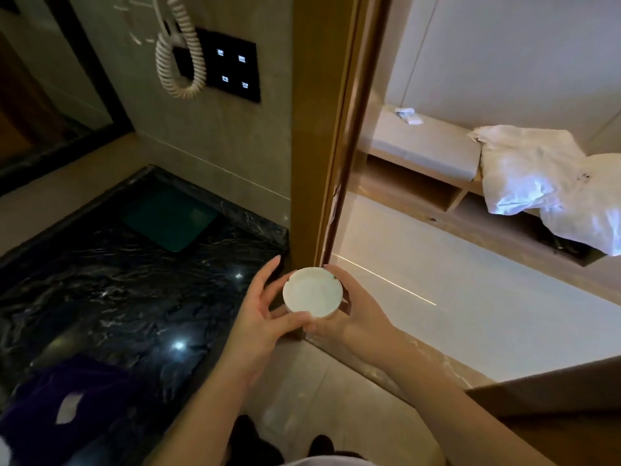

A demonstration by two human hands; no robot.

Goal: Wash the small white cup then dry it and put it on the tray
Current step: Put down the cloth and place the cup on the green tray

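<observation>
Between the dark marble counter (pixel 111 297) and wooden doorframe (pixel 322 163), I cradle the small round white ceramic cup (pixel 312 293), left hand (pixel 265 317) and right hand (pixel 353 311) cupping its sides; it looks light, rigid, breakable, probably slick.

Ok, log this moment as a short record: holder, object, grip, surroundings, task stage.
holder: left hand and right hand, both on the object
object: small white cup, round, shallow, opening facing up, looks empty
grip: fingers at its sides, cup held in the air
left of it: dark marble counter
right of it: wooden door frame, white cloth on a bench beyond
tray: not in view
task stage: cup in hand; washing cannot be judged
</observation>
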